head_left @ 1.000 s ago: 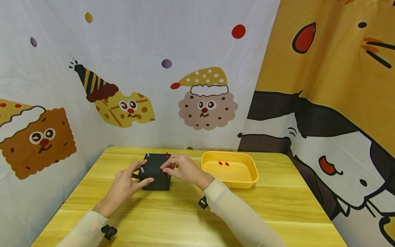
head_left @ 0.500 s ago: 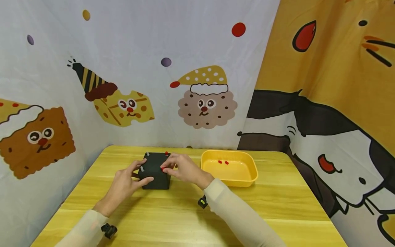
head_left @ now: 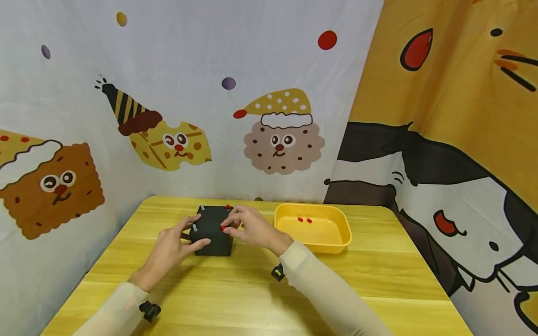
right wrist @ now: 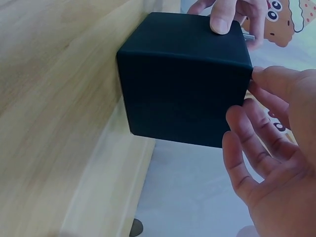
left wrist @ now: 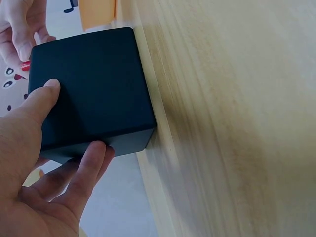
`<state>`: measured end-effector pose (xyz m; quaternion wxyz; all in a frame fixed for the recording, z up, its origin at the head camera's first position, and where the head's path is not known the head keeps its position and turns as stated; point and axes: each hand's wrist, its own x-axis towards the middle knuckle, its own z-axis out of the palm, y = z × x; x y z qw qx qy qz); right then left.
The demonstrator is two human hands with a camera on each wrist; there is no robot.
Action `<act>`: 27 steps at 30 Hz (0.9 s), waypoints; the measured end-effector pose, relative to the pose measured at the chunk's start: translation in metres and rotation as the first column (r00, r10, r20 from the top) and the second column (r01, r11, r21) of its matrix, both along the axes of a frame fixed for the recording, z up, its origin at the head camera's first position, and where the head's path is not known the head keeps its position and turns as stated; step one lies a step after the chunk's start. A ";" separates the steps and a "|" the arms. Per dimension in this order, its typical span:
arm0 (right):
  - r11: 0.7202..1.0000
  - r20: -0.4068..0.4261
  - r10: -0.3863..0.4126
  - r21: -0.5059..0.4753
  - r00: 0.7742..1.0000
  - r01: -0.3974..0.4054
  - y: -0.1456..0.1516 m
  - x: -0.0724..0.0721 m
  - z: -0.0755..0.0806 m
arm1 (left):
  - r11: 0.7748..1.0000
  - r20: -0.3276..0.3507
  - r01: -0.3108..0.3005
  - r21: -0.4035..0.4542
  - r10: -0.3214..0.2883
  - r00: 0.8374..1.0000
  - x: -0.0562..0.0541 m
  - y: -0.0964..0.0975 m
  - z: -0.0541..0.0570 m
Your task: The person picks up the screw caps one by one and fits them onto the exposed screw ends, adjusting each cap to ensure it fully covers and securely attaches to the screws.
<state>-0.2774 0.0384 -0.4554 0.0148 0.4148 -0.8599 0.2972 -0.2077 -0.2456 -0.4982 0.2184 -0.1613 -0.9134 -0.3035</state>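
Observation:
A black box (head_left: pixel 214 243) stands on the table, with grey metal posts (head_left: pixel 195 227) rising from its top at the two left corners. My left hand (head_left: pixel 170 247) grips its left side, thumb on the near face and fingers around the side face, as the left wrist view shows. At the near right top corner my right hand (head_left: pixel 254 227) pinches a small red cap (left wrist: pixel 25 65) between thumb and index finger. In the right wrist view the box hides that cap. Another red cap (head_left: pixel 228 206) sits at the far right corner.
To the right of the box stands a yellow tray (head_left: pixel 315 248) with two loose red caps (head_left: pixel 309 220) in it. The wooden table (head_left: pixel 235 294) ends at the back against a printed cloth (head_left: pixel 235 182).
Both hands and the box keep their places. My right fingertips shift only slightly around the red cap, and the whole head view has drifted a little.

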 end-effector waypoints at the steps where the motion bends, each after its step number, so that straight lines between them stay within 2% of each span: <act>1: 1.000 -0.002 0.000 0.003 1.000 0.000 0.001 0.000 0.000 | 1.000 0.002 0.000 0.000 0.000 1.000 0.000 0.000 0.000; 18: 0.997 -0.041 0.007 0.079 0.999 -0.004 0.010 0.001 0.002 | 1.000 0.017 0.001 -0.002 -0.001 1.000 0.000 0.000 0.002; 27: 0.994 -0.078 -0.021 0.103 0.997 0.029 0.019 0.004 0.003 | 1.000 0.009 0.000 0.003 0.000 1.000 0.002 0.001 0.001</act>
